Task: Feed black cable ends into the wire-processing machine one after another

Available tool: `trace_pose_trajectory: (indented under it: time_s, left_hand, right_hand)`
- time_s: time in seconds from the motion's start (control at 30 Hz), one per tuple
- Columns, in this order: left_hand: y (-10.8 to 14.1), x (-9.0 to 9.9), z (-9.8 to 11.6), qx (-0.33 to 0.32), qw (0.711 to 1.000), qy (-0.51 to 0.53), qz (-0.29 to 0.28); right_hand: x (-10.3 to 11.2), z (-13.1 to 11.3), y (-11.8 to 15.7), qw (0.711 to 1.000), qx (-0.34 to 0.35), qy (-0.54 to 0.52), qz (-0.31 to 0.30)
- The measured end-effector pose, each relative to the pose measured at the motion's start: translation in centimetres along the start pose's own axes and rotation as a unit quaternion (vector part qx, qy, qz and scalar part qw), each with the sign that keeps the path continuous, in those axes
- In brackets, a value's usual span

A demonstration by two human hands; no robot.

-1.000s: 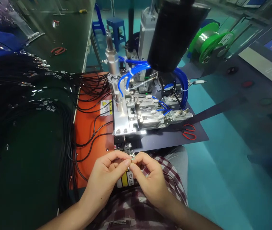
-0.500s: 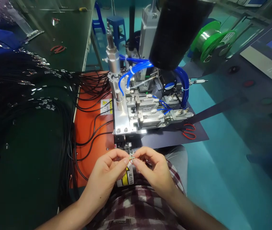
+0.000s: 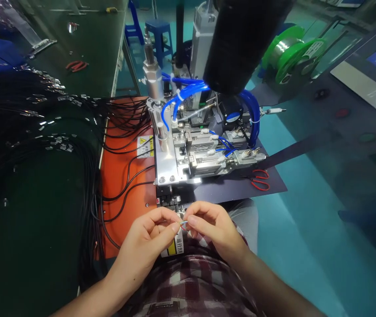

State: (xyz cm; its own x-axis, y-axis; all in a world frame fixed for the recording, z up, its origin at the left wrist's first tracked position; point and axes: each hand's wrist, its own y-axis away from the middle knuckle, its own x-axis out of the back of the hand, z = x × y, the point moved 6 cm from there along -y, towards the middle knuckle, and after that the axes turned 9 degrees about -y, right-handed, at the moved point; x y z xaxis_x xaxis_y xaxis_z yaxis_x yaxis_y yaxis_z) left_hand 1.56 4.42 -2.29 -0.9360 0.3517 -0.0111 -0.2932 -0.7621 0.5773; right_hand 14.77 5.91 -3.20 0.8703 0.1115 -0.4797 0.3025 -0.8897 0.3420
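Observation:
Thin coloured wires [image 3: 184, 223], one of them bluish and one reddish, span the small gap between my two hands. My left hand [image 3: 154, 231] pinches them between thumb and forefinger. From the other side, my right hand [image 3: 212, 224] closes thumb and fingers on the bluish wire's end; its fingertips hide the tip. Both hands are just in front of the machine [image 3: 204, 149], above a label [image 3: 175, 244] with a yellow mark. What lies inside my left palm is hidden.
Black cables [image 3: 91, 185] bundle along the left table and cross the orange plate [image 3: 118, 176] to the machine. Red-handled scissors [image 3: 260, 179] lie on the dark plate at right. A green spool [image 3: 282, 55] hangs behind; red-handled pliers [image 3: 77, 66] lie far left.
My right thumb and fingers have shifted slightly on the wires, and the bluish one now shows more. My left hand keeps its pinch. The whole view has moved a little.

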Motion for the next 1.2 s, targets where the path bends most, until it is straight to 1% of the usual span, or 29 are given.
trace_pose_trajectory:
  time_s: [0.13,0.33,0.5,0.57,0.63,0.73,0.83,0.9,1.0,1.2]
  left_hand:
    - [-0.02,-0.11,0.17,0.002,1.000,-0.007,-0.016]
    - [-0.33,-0.10,0.30,-0.009,1.000,-0.002,-0.024]
    - [-0.19,0.00,0.20,-0.003,1.000,0.003,-0.030]
    - [-0.12,-0.07,0.28,-0.001,0.999,0.011,-0.036]
    - [-0.11,-0.13,0.42,-0.002,0.999,0.024,-0.039]
    - [-0.21,-0.19,0.45,0.005,0.998,0.043,-0.037]
    - [-0.34,-0.16,0.26,0.013,0.998,0.051,-0.028]
    - [-0.38,-0.09,0.14,0.014,0.998,0.052,-0.019]
    - [-0.36,-0.08,0.02,0.013,0.998,0.058,-0.015]
    - [-0.28,-0.27,-0.04,0.009,0.997,0.069,-0.019]
  right_hand:
    - [0.02,-0.12,0.00,1.000,-0.002,0.003,-0.016]
    - [0.09,-0.63,-0.01,0.998,-0.003,0.057,-0.035]
    - [-0.23,-0.30,-0.24,0.997,-0.018,0.025,-0.072]
    - [-0.19,-0.17,-0.21,0.997,-0.022,0.014,-0.077]
    - [0.02,-0.22,-0.09,0.997,-0.012,0.020,-0.068]
    - [0.27,-0.47,0.18,0.998,0.012,0.050,-0.038]
    - [0.04,-0.70,0.42,0.996,0.038,0.084,-0.007]
    - [-0.23,-0.68,0.49,0.995,0.048,0.088,0.010]
    - [-0.47,-0.39,0.48,0.996,0.045,0.073,0.028]
    - [-0.49,0.17,0.38,0.997,0.032,0.054,0.045]
